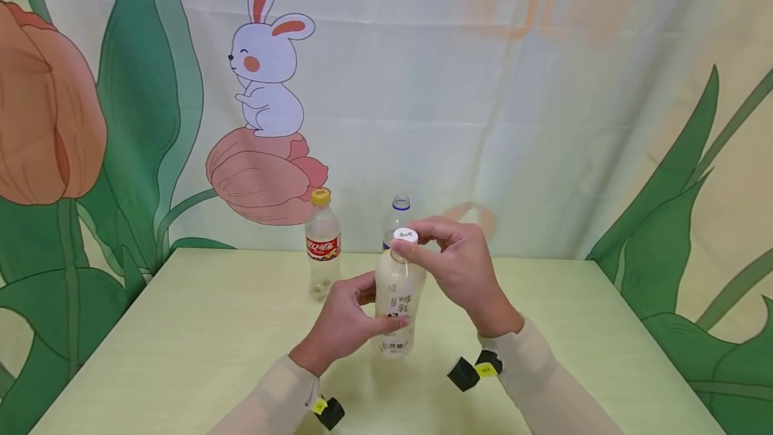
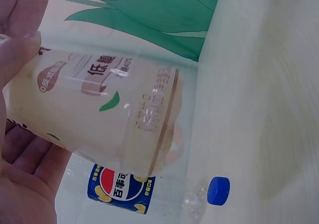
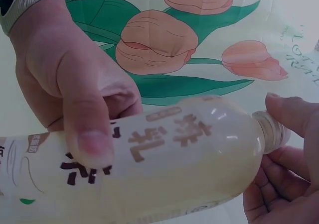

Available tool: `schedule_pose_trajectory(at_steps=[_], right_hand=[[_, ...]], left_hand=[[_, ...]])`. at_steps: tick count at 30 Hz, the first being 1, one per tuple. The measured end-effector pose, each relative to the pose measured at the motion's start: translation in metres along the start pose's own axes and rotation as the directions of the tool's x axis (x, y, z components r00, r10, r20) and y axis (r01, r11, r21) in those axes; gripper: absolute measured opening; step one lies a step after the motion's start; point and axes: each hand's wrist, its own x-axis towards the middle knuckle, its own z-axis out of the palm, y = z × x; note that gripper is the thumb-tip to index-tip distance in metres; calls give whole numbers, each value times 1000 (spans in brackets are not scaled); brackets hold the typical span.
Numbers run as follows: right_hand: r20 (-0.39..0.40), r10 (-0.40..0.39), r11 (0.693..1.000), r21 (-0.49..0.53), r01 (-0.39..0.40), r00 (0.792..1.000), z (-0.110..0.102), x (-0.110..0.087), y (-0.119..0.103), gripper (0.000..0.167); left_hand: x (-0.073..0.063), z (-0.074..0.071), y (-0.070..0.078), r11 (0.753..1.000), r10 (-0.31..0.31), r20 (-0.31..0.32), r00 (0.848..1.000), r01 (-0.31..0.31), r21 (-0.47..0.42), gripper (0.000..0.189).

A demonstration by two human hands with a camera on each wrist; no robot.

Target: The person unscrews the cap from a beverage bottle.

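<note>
Where the pale green desk (image 1: 181, 354) ends at its far edge, we see a cloth backdrop (image 1: 423, 119) printed with a white rabbit (image 1: 273, 109), tulips (image 1: 48, 113) and broad green leaves (image 1: 139, 52); the print also shows beyond the left and right edges. Around the middle of the desk we find the milky bottle (image 1: 398, 294). Its long axis runs nearly upright: the white cap (image 1: 405, 236) is uppermost, leaning slightly towards the right edge, and the base points down, though we cannot tell whether it touches the desk. The left hand (image 1: 344, 317) grasps the body, its thumb across the printed front, while the right hand (image 1: 461, 260) pinches the cap between thumb and fingers.

Towards the far edge, left of the milky bottle, we have a yellow-capped bottle (image 1: 324, 227) standing upright with a red label (image 1: 323, 248). Directly behind the milky bottle stands an uncapped clear bottle (image 1: 396, 220) with a blue neck ring, partly hidden. From the left wrist we make out its blue label (image 2: 122, 186) and, near its base, a blue cap (image 2: 218, 190) on the desk.
</note>
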Motion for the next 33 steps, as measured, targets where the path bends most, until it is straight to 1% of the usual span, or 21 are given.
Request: schedule_pose_trajectory(at_steps=[6,12,16,20,24,26,28,31,33], right_hand=[[71,5,996,93,-12,997,-4,2,3,16],[149,-7,994,109,-10,989,-9,6,6,22],[213,-21,991,135,-9,977,-13,8,8,22],[281,-52,984,176,2,958,-18,11,12,27],[316,-51,981,193,-11,947,-21,13,17,28],[308,-29,980,195,-34,951,-21,13,19,27],[272,0,979,195,-55,962,-18,12,20,25],[165,37,985,162,-64,986,-11,9,19,21],[79,63,991,117,-72,995,-7,6,15,19]], left_hand=[[-1,-3,-2,1000,-11,40,999,12,-18,51],[0,-6,-4,1000,-9,80,997,11,-21,53],[1,-8,-4,1000,-6,102,995,8,-19,54],[1,-8,-4,1000,6,120,993,-3,-23,54],[2,-7,-4,1000,12,117,993,-10,-21,54],[2,-5,-3,1000,15,98,995,-13,-15,54],[3,-4,-3,1000,21,67,998,-20,-6,53],[3,-1,-4,1000,21,13,1000,-22,18,52],[3,1,-4,999,21,-14,1000,-20,35,53]])
